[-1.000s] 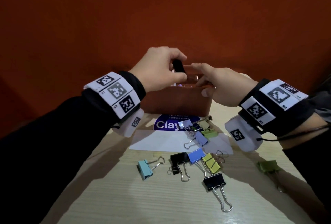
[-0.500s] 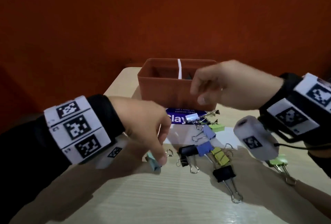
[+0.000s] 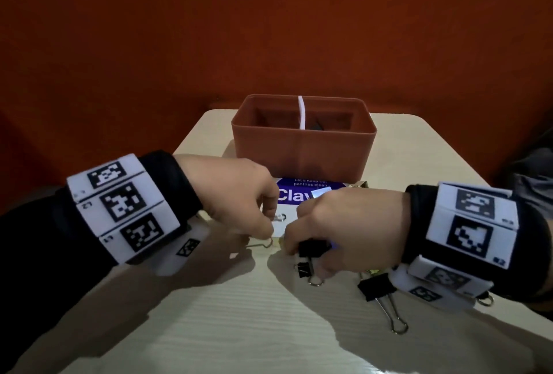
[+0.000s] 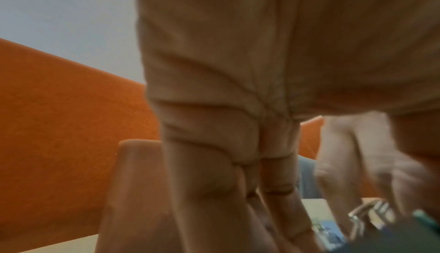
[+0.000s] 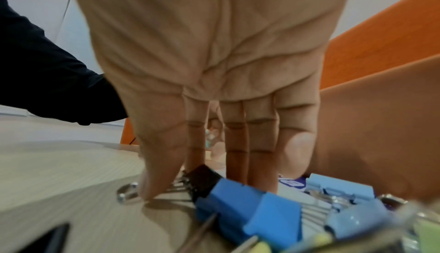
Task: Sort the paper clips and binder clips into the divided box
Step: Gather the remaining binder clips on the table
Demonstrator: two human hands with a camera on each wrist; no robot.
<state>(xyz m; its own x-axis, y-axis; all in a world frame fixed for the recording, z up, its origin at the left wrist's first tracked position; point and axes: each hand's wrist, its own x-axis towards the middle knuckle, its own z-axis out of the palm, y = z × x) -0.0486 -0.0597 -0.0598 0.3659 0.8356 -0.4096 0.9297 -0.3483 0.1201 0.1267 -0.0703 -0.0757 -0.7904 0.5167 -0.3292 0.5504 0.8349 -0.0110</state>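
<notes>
The orange divided box stands at the back of the table, with a white divider across its middle. In front of it my left hand curls down on a teal binder clip; the clip's wire handle sticks out under the fingertips. The hand hides the clip's body in the head view. Beside it, my right hand pinches a black binder clip between thumb and forefinger. A blue binder clip lies against the black one.
A second black binder clip with long wire handles lies under my right wrist. A purple and white printed sheet lies in front of the box, with a small silver wire clip on it. More light blue and green clips crowd the right.
Both hands have come down from the box to the pile. The left has closed on the teal clip, and the right has dropped onto the black clip.
</notes>
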